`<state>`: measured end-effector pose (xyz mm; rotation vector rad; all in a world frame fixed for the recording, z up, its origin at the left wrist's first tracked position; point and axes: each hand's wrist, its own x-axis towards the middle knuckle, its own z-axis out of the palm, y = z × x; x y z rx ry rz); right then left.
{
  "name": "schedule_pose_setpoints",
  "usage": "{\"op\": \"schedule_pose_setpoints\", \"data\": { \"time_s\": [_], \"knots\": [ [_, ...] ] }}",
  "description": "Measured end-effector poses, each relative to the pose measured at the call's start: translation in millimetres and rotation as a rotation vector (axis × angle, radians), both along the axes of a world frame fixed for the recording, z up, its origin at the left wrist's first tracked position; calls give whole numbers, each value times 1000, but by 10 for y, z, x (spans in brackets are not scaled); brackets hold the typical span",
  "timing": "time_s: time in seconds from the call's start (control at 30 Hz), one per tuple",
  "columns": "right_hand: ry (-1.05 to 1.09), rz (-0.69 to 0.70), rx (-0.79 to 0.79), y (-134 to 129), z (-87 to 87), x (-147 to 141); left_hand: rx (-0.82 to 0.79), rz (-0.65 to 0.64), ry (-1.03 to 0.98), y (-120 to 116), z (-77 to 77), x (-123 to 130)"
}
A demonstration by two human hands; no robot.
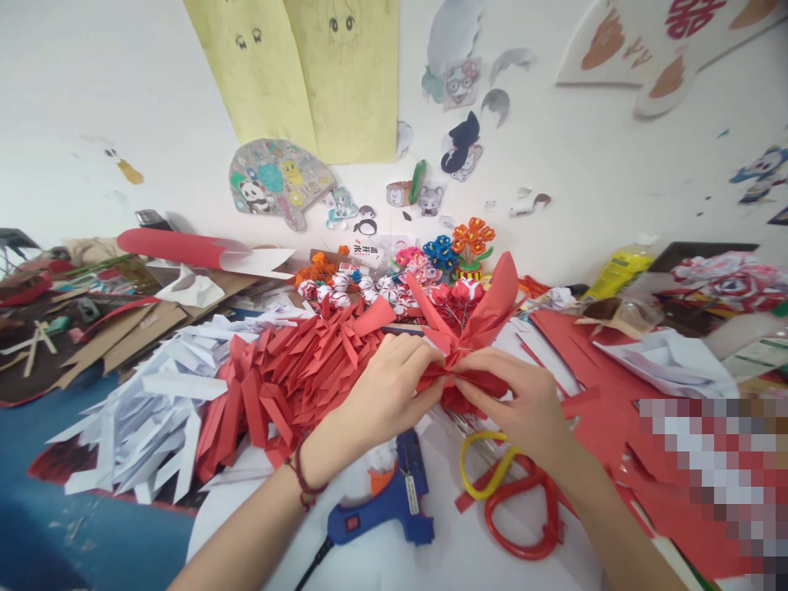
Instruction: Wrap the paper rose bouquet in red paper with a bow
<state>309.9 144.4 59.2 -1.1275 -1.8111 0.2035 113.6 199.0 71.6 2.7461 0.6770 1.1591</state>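
Between my two hands is a red paper flower with long petals fanning upward. My left hand pinches its base from the left, fingers closed on the red paper. From the other side my right hand grips the same base, thumb and fingertips pressed together. The fingertips of both hands nearly meet there. Below them on the white surface lies a blue glue gun with its cord toward me. Scissors with one yellow and one red handle loop rest beneath my right hand.
Piles of folded white paper strips and red paper strips spread to the left. Red paper sheets cover the right side. Small flowers and a yellow bottle stand at the back by the wall. A red paper roll lies at back left.
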Motion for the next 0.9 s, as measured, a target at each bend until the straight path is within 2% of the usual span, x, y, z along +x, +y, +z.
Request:
{"op": "schedule_pose_setpoints", "data": {
  "time_s": [0.9],
  "knots": [
    [-8,6,3,3,-15,8,7,-24,-40,-17,-12,7]
  ]
}}
